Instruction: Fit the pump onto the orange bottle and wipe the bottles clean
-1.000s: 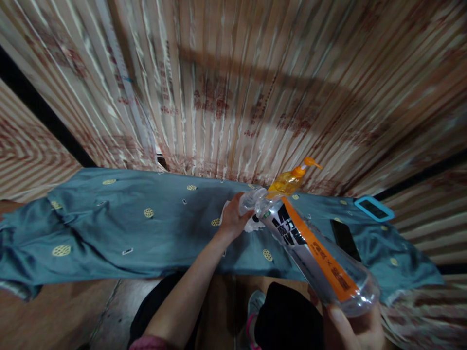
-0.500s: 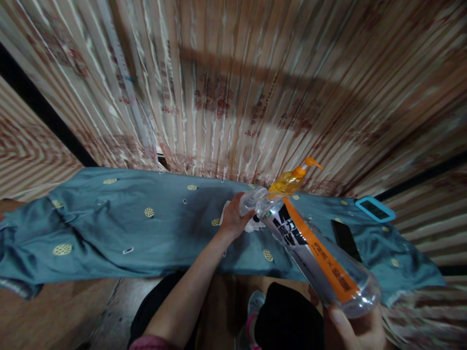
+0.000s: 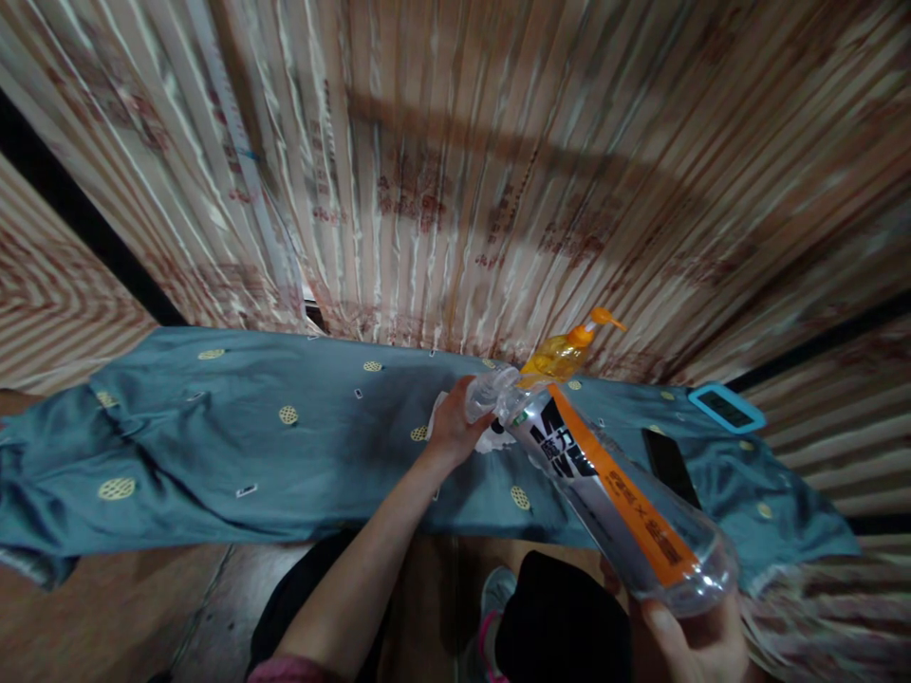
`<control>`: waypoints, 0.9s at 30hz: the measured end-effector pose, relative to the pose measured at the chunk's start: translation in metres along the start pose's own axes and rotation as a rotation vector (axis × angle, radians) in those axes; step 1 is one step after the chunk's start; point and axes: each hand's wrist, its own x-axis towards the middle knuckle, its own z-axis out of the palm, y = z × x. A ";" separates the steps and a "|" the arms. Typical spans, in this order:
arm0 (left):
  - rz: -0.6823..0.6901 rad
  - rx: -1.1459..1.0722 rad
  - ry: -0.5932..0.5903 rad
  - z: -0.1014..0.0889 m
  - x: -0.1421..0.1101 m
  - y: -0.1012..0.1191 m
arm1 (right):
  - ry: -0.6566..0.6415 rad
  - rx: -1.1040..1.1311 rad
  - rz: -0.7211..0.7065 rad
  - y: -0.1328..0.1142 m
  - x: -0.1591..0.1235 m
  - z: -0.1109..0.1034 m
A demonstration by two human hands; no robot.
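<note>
A large clear plastic bottle (image 3: 619,503) with a silver and orange label lies tilted, its base toward me and its neck down to the left. My right hand (image 3: 701,640) grips it near the base. My left hand (image 3: 455,422) is closed around a small clear plastic container (image 3: 491,391), whose exact kind I cannot make out. The bottle's neck meets this container. Beneath my left hand is a crumpled white sheet (image 3: 494,441), mostly covered. Just behind stands an amber pump bottle (image 3: 559,356) with an orange pump top.
A teal cloth (image 3: 213,436) with pineapple prints covers the narrow table. To the right lie a black phone (image 3: 669,465) and a blue-framed digital timer (image 3: 726,408). A striped, plastic-wrapped surface (image 3: 441,190) rises behind the table. My shoe (image 3: 498,588) shows below the front edge.
The view has shifted very slightly. Both hands, the large bottle and the small container keep nearly the same positions.
</note>
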 end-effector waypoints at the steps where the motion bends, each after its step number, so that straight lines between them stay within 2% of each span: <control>1: 0.001 -0.002 0.001 0.000 0.000 -0.001 | 0.013 0.016 0.017 0.000 0.000 0.001; 8: 0.005 0.001 0.032 0.001 0.000 -0.002 | 0.016 0.035 0.020 0.001 0.002 -0.002; 14: -0.023 -0.025 0.001 -0.003 0.000 0.002 | -0.010 0.101 0.004 -0.004 0.002 0.004; 19: -0.016 -0.025 0.013 -0.002 0.002 0.001 | -0.006 0.028 0.004 -0.006 0.005 0.002; 27: -0.033 -0.032 -0.004 -0.001 0.003 -0.005 | -0.092 0.059 -0.044 -0.006 0.010 0.000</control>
